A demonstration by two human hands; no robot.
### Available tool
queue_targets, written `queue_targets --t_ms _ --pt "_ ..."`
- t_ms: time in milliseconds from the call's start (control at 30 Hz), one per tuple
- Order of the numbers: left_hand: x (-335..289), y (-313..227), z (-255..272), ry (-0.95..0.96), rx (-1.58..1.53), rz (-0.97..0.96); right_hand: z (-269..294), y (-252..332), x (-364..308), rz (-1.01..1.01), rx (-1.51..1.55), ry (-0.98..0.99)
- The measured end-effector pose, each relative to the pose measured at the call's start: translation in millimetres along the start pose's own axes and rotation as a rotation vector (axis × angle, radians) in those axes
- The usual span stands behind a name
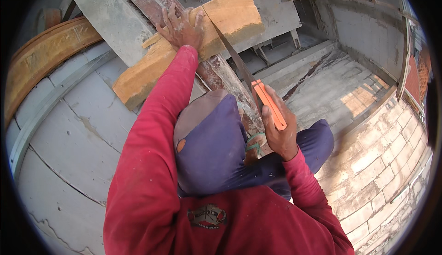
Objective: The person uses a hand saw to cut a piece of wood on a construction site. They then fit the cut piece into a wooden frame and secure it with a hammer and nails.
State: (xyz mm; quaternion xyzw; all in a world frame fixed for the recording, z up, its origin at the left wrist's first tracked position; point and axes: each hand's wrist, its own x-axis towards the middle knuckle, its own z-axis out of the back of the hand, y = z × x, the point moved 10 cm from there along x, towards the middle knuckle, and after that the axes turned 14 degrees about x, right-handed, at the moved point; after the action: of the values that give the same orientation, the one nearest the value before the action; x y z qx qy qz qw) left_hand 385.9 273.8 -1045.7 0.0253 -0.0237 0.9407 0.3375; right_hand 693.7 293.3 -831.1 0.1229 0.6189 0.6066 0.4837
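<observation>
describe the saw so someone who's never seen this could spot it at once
Find the thick yellowish timber lying across the upper middle, with the person's left hand spread on it. The saw slants from there down and right to the right hand. Its thin dark blade and bright orange handle set it apart from the chunky timber.

rough wooden board (237,16), matt metal saw blade (235,58), smooth plastic handle (270,104), matt cloth shirt (262,216)
</observation>
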Motion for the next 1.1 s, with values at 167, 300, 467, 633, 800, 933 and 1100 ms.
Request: queue_targets --t_ms 167,300,467,633,800,933,1100 --pt "2.8 -1.9 3.7 0.037 0.042 0.039 -40.1 -14.3 63.9 0.200 -0.015 -0.001" --pt "-4.2 -1.5 5.0 0.020 0.046 0.019 7.4 -5.7 -34.1 0.014 -0.043 0.015" --pt "-2.5 -0.7 4.9 -0.044 -0.025 -0.014 8.3 6.8 -28.1 0.165 -0.060 0.002" --pt "1.6 -1.0 6.3 -0.014 0.018 0.017 -38.3 -38.2 75.5 0.101 -0.009 0.032" --pt "-3.1 -1.3 3.4 0.009 0.026 0.014 -0.3 -15.5 -26.1 0.022 -0.113 0.019" --pt "-2.0 2.4 0.7 0.000 -0.005 0.019 18.5 7.8 -58.3 -0.027 -0.073 0.023" --pt "4.9 -2.0 8.4 -0.032 0.011 0.010 -29.3 -19.1 66.5 0.062 -0.015 0.052"
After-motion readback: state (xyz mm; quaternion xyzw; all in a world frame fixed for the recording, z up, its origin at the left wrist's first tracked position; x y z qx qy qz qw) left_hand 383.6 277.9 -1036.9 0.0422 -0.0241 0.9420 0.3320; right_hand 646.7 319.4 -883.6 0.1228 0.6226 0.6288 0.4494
